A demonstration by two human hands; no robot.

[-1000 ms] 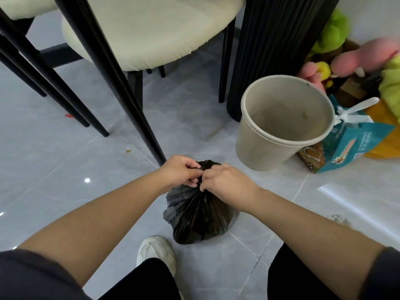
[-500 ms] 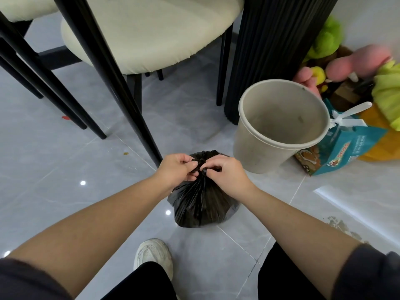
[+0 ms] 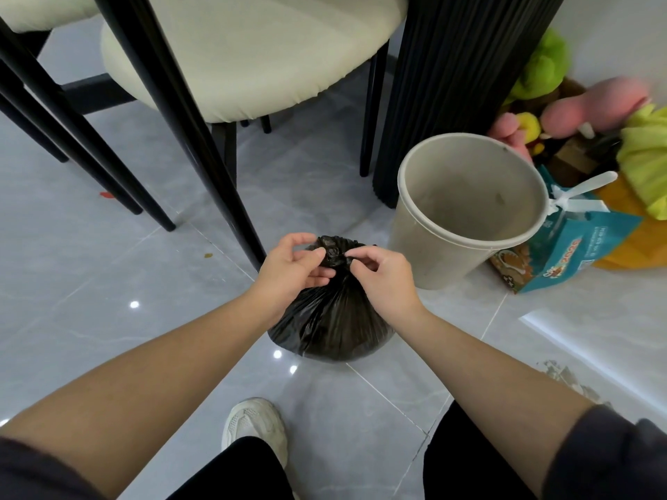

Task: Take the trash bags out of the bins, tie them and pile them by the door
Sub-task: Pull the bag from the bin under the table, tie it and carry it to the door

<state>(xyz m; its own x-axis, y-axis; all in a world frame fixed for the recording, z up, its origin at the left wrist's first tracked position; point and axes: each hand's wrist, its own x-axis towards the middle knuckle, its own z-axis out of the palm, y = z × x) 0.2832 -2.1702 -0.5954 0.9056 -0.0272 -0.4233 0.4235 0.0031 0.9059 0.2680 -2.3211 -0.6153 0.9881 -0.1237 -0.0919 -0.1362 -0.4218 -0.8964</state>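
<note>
A small black trash bag (image 3: 330, 319) sits on the grey tiled floor, its neck bunched into a knot at the top. My left hand (image 3: 294, 270) pinches the knot from the left with thumb and fingers. My right hand (image 3: 382, 276) pinches it from the right. Just right of the bag stands a beige round bin (image 3: 465, 211), with no liner in it.
Black chair legs (image 3: 202, 146) and a cream chair seat (image 3: 252, 48) stand close behind the bag. A ribbed black table base (image 3: 454, 66) rises behind the bin. Plush toys (image 3: 592, 106) and a teal packet (image 3: 566, 247) lie at the right. My white shoe (image 3: 256, 427) is near.
Both hands have loosened from a tight bunched grip to fingertip pinches on the knot. The bag's neck now shows as a tied knot between them.
</note>
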